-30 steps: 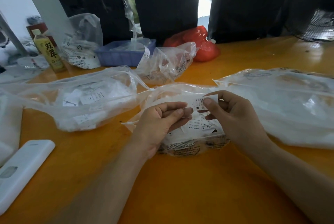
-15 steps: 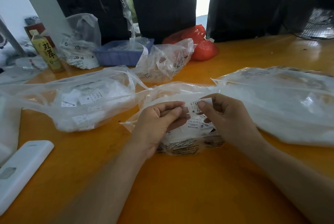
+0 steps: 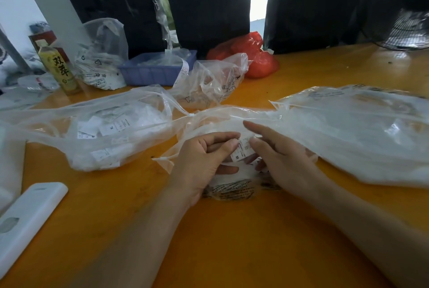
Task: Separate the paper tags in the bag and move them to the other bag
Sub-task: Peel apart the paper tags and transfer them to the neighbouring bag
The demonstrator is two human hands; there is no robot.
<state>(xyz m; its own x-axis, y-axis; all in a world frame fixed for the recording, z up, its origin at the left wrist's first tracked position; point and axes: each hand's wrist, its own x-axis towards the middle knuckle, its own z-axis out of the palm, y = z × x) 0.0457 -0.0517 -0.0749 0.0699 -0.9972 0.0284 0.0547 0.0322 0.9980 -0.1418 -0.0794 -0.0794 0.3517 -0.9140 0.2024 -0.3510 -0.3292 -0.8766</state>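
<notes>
Glossy orange desk (image 3: 232,241), clear bags strewn across it, black curtains (image 3: 209,4) behind, left hand (image 3: 204,162) and right hand (image 3: 283,160) pinching a paper tag (image 3: 242,150).

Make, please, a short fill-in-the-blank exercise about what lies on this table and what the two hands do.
1. Both hands, left hand and right hand, pinch one paper ____ marked M.
2. The table is ____ in colour.
3. The tray at the back is ____.
4. The bottle stands at the far ____ of the table.

Missing words: tag; orange; blue; left
</notes>
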